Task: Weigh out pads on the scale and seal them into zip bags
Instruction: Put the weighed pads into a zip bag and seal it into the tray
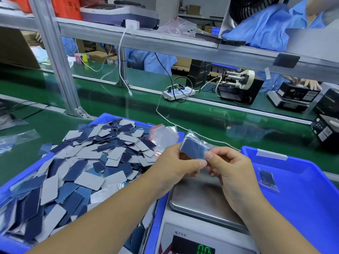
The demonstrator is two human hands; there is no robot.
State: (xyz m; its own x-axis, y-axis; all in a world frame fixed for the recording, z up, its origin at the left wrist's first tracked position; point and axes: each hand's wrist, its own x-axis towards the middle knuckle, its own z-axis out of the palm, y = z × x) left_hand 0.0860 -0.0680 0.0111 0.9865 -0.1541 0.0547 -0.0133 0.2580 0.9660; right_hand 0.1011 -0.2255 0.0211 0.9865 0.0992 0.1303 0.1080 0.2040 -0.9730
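Both my hands hold a small clear zip bag (pixel 194 146) with a stack of dark blue pads inside, above the steel pan of the scale (pixel 198 198). My left hand (pixel 176 165) grips the bag's left side, thumb on its lower edge. My right hand (pixel 231 167) pinches the bag's right edge between thumb and fingers. The scale's green display (pixel 205 249) shows zeros and its pan is bare. A blue tray (pixel 161 213) on the left is heaped with loose blue and grey pads (pixel 91 162). Spare zip bags (pixel 163 136) lie on the heap's far right.
A second blue tray (pixel 311 208) on the right holds one filled, sealed bag (pixel 267 178). Beyond lies a green conveyor belt (pixel 220 118) with a white cable, a power strip (pixel 178 92) and a label dispenser (pixel 238 85). An aluminium post (pixel 55 61) stands at left. Other workers sit opposite.
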